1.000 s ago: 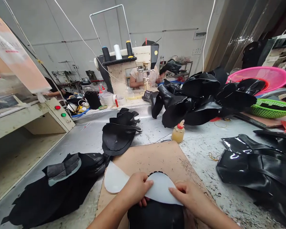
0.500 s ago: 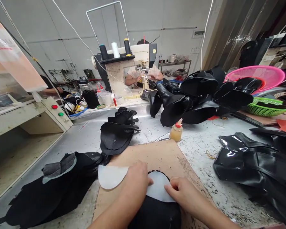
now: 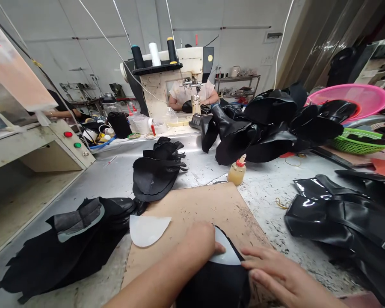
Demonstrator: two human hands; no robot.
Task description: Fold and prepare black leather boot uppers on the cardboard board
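A black boot upper [image 3: 216,286] lies on the tan board in front of me, its rounded, scalloped toe pointing away. On that toe sits a pale half-round stiffener piece [image 3: 226,256], partly covered by my left hand. My left hand [image 3: 205,239] is closed over the left edge of the toe, its thumb pressing on the pale piece; the other fingertips are hidden. At the toe's right edge, my right hand [image 3: 269,271] has its fingers apart, with fingertips close to the corner of the pale piece. A second half-round stiffener piece [image 3: 149,231] lies flat on the board to the left.
The tan board [image 3: 199,201] has a glue bottle [image 3: 236,171] beyond it. Black uppers lie in piles at left [image 3: 67,256], centre [image 3: 157,171] and right [image 3: 336,218]. Behind stand a sewing machine [image 3: 167,85], a person's hands, and pink [image 3: 353,98] and green baskets [image 3: 362,141].
My left hand has shifted right over the pale piece, covering more of it. My right hand has loosened its pinch on the right corner and spread its fingers.
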